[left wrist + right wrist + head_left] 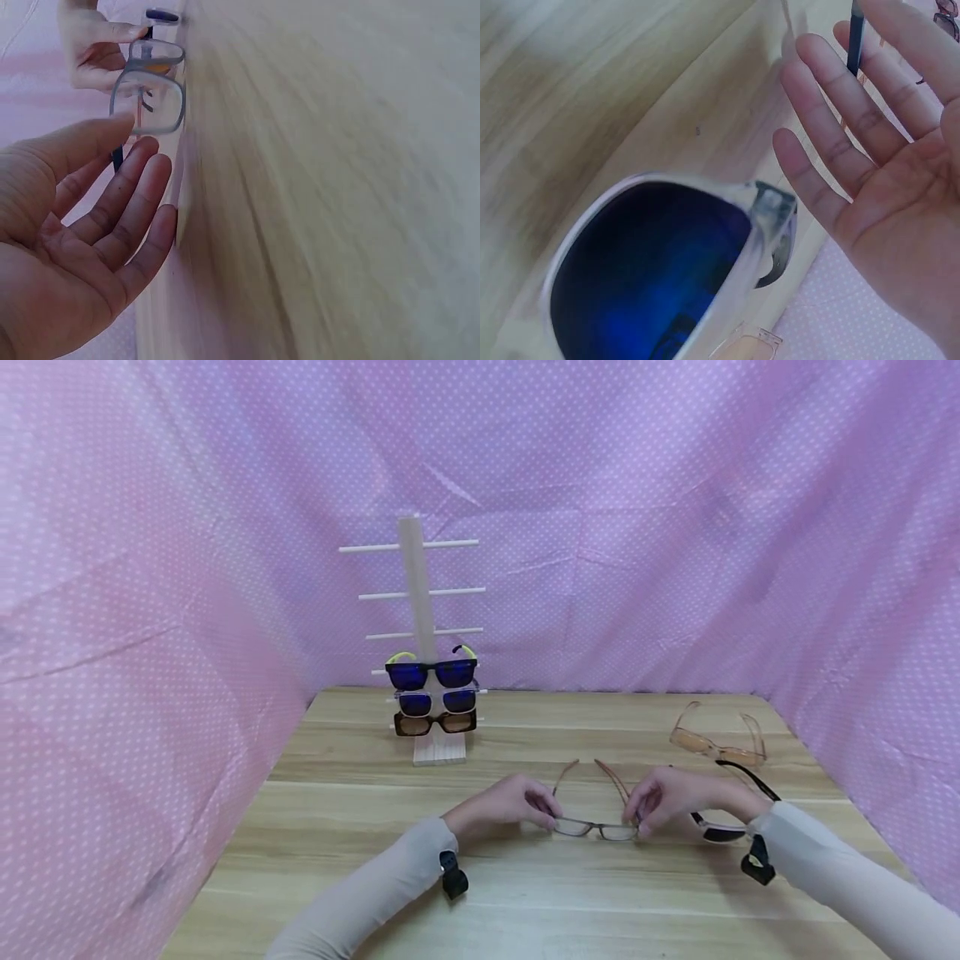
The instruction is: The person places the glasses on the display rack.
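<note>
- Two hands hold one pair of clear glasses [595, 828], one hand at each end.
- The left hand [506, 802] pinches the left front corner between its thumb and fingers. The right hand [675, 797] pinches the right front corner.
- The clear glasses are at the near part of the counter [570, 902], a bit right of the middle. I cannot tell if their rims touch the wood.
- Their long front goes left to right, straight between the hands. Their two thin arms point to the far side. Both hands touch them, so neither is nearer.
- A wooden stand [414, 568] is up on the far left of the clear glasses. The left hand is nearer to it than the right hand is.
- Three pairs hang low on the stand, one over the other: black sunglasses [408, 676] with yellow-green arms on top, pale-rimmed sunglasses [459, 702] in the middle, and brown sunglasses [435, 722] at the bottom.
- White sunglasses [723, 834] with dark lenses lie by the right wrist, which hides part of them.
- Peach glasses [705, 745] lie behind those, on the far right.
- Pink dotted cloth [637, 527] hangs all along the far side.
</note>
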Tool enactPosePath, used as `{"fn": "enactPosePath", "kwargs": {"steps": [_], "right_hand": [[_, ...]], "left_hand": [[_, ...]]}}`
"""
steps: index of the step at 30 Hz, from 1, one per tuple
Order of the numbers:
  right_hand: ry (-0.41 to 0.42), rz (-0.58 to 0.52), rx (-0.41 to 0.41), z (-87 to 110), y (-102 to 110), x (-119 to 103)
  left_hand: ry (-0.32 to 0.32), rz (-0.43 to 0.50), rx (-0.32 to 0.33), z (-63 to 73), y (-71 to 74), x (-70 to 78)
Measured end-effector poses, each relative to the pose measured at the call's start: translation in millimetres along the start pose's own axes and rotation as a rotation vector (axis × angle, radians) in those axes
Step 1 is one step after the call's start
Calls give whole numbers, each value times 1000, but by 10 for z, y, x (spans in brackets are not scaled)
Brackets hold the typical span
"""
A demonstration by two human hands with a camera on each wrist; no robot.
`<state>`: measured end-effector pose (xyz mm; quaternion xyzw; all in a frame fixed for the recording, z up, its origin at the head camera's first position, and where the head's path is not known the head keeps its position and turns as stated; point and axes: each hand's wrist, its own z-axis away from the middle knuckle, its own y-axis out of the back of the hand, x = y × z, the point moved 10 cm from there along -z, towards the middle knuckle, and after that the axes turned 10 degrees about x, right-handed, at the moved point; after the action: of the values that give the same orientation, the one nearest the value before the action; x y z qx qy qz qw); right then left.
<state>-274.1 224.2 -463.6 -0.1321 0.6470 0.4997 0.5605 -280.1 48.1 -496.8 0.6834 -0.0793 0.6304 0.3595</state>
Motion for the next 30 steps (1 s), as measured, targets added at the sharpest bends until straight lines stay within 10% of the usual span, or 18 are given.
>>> {"fn": "enactPosePath", "kwargs": {"steps": [30], "right_hand": [[16, 59, 120, -438, 248, 22]], "left_hand": [[29, 81, 211, -111, 627, -202]]}}
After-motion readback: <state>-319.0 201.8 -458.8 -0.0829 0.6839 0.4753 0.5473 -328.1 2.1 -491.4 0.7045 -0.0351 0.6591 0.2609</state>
